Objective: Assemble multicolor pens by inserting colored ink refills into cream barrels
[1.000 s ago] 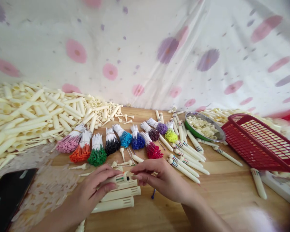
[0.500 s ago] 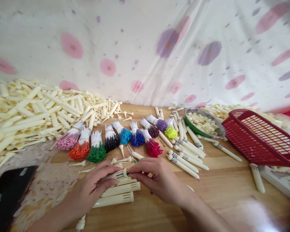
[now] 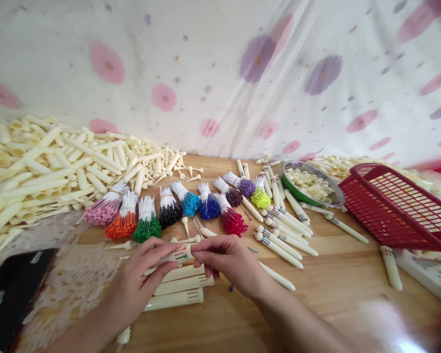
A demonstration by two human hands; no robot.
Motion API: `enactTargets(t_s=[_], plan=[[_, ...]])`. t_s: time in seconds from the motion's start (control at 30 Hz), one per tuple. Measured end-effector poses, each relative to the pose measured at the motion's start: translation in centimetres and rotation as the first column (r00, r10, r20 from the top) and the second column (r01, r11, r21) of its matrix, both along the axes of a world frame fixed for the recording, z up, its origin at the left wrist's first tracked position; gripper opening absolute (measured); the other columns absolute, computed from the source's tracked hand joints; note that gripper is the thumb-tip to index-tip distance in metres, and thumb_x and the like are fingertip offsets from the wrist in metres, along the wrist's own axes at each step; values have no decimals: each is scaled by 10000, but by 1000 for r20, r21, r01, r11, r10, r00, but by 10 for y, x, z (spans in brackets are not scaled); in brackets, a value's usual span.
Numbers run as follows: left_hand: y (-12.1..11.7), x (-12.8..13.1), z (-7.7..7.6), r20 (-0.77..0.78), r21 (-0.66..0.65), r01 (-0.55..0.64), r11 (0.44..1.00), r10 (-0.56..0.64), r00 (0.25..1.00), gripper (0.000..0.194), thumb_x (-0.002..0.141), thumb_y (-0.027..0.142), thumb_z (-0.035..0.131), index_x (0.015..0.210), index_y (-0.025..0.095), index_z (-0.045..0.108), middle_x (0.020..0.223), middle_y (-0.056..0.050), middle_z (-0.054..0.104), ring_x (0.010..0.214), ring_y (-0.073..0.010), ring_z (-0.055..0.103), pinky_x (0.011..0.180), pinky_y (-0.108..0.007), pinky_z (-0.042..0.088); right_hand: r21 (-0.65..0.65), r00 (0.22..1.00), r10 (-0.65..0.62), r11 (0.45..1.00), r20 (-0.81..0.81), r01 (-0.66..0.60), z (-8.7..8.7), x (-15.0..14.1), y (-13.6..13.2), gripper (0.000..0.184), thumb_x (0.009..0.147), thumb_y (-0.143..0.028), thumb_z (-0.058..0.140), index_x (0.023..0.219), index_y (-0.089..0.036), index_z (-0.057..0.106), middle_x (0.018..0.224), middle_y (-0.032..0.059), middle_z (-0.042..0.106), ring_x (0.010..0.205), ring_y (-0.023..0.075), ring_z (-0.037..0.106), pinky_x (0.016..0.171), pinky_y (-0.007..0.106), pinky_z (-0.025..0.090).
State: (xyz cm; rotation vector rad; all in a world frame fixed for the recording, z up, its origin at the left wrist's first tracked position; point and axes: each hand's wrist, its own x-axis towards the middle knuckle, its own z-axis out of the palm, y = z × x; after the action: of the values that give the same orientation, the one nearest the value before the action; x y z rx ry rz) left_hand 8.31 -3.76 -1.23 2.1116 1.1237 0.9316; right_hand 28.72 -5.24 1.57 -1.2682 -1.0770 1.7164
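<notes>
My left hand (image 3: 141,274) is closed round a cream multicolour pen barrel (image 3: 180,253), held nearly level, with orange and green sliders showing in the slots at its right end. At that end my right hand (image 3: 228,260) pinches with thumb and forefinger; whatever is between the fingertips is hidden. Under the hands lie several slotted pen barrels (image 3: 183,284) side by side. Behind them stand bundles of white-stemmed refills with coloured ends, among them a green bundle (image 3: 147,220), a black bundle (image 3: 169,208) and a red bundle (image 3: 231,215). A small teal piece (image 3: 253,250) shows beside my right knuckles.
Loose cream tubes (image 3: 51,166) are heaped at the left, above a black phone (image 3: 18,294). Pens with coloured sliders (image 3: 279,247) lie right of centre. Farther right are a green-sided bowl (image 3: 312,184) of cream parts, a red basket (image 3: 397,206) and a white power strip (image 3: 426,277).
My right hand has shifted slightly left against the barrel's end. More orange shows at the slots. A cream pen beside my right wrist is now uncovered.
</notes>
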Motion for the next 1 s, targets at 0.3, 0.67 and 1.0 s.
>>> enactTargets(t_s=[0.3, 0.67, 1.0], plan=[[-1, 2, -1, -31, -30, 28, 999, -29, 999, 232, 866, 345, 555, 1045, 306, 697, 929, -7, 674, 843, -164, 678, 717, -217, 548, -80, 995, 34, 996, 98, -26, 8, 0, 3, 121, 660, -252, 694, 714, -144, 679, 566, -34, 621, 414, 31, 415, 404, 168, 316], [-2, 4, 3, -12, -63, -4, 998, 3, 1000, 225, 857, 309, 564, 1030, 278, 705, 888, -5, 671, 813, -155, 667, 713, -214, 536, -168, 973, 222, 963, 57, -210, 12, 16, 5, 366, 700, -333, 692, 1012, -142, 671, 549, -64, 573, 391, 22, 408, 387, 156, 311], [7, 3, -4, 59, -277, -88, 957, 108, 992, 251, 857, 380, 519, 1014, 259, 673, 912, -22, 691, 840, -194, 666, 720, -259, 539, 238, 934, -21, 969, 356, -70, 0, 13, 10, 267, 814, -368, 567, 936, -151, 663, 664, 0, 590, 551, 92, 461, 499, 214, 359]])
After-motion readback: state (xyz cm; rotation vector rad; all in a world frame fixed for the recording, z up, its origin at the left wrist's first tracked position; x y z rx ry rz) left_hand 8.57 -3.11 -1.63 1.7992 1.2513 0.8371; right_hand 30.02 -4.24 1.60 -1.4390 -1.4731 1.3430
